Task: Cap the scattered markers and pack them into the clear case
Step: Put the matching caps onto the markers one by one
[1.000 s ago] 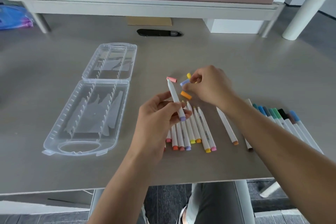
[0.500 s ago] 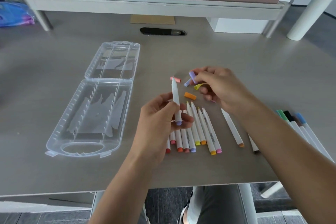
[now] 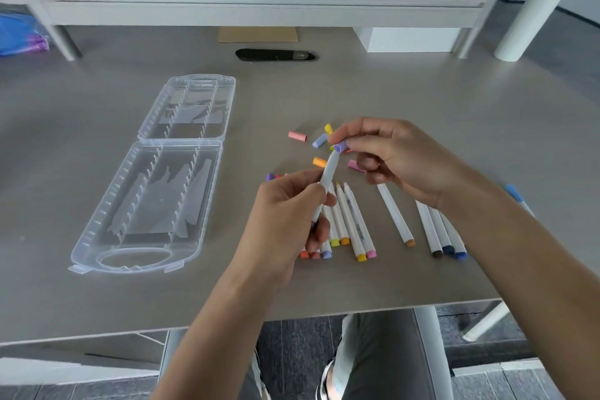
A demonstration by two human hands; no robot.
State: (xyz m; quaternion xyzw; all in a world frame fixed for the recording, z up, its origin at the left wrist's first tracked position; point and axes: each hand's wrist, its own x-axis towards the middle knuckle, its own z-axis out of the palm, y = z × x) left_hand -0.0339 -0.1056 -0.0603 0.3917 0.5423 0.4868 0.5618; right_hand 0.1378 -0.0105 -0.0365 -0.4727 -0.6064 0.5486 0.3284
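A: Why hold the marker (image 3: pixel 327 179) tilted up?
B: The left hand (image 3: pixel 285 221) grips its bottom so the right hand (image 3: pixel 389 159) can pinch the purple cap (image 3: pixel 339 147) onto its tip
A: And the clear case (image 3: pixel 143 204)?
B: Lying open at nine o'clock, nothing inside

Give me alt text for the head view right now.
The right hand pinches a purple cap onto the tip of a white marker gripped by the left hand. Loose caps and uncapped markers lie beneath; the open clear case sits empty to their left.
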